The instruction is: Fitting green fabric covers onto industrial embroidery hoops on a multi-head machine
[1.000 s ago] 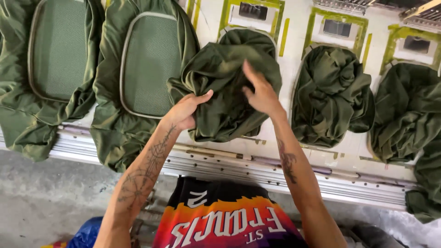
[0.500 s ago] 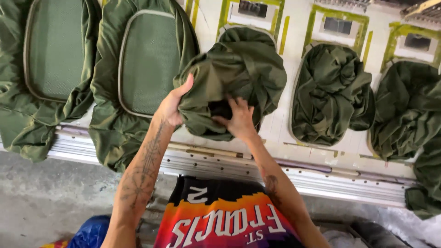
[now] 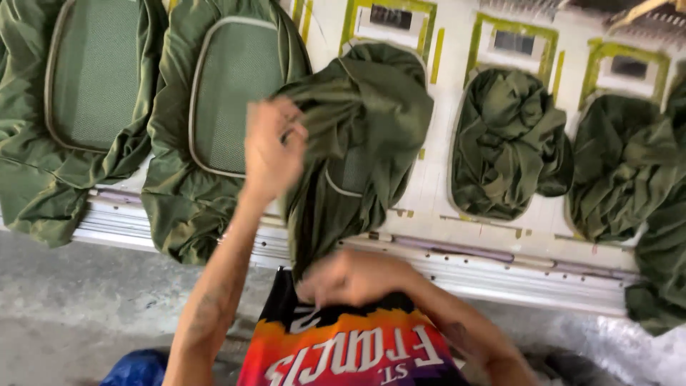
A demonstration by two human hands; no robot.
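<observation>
Your left hand (image 3: 273, 146) is raised and closed on the upper edge of the olive-green cover (image 3: 357, 136), while your right hand (image 3: 354, 277) sits low, close to your chest, fingers blurred but apparently pinching the cover's lower hem. The fabric hangs stretched between the two, its long axis running nearly up and down, with the bulk of it lying ahead of you and slightly right of the left hand, over the middle station of the white frame table (image 3: 443, 193). Your left hand is the nearer one to that station. Count the pieces: two covers already spread flat with mesh panels showing, at far left (image 3: 86, 78) and just beside your left hand (image 3: 229, 100); one in your grip; at least two bunched covers to the right (image 3: 509, 143) (image 3: 622, 164), with more green cloth at the right edge.
</observation>
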